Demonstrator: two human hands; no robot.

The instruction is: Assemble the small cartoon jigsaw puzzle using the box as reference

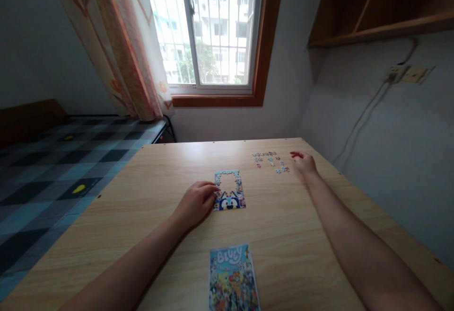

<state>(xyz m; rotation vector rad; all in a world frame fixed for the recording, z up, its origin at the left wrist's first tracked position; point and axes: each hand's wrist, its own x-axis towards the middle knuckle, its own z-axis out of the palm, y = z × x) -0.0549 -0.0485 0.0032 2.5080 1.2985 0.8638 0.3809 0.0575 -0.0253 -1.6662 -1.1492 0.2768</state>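
Note:
A partly assembled jigsaw puzzle (230, 204) lies flat on the table, its border joined and a blue dog's face along the near edge. Bare wood shows through the gap in its middle. My left hand (198, 199) rests at the puzzle's left edge, fingers stretched out, fingertips touching it. Farther right, several loose puzzle pieces (283, 170) are spread in a small group. My right hand (304, 162) is just right of these pieces, thumb and fingers pinched together. Whatever may be between its fingertips is too small to make out.
Nearest me on the wooden table (170, 273) lies a colourful picture sheet (234, 278) lettered "BLUEY". A checked bed (81, 155) stands left of the table. Beyond are a curtain (124, 41) and a window (223, 31); a shelf (383, 31) and a power cord (362, 117) are at right.

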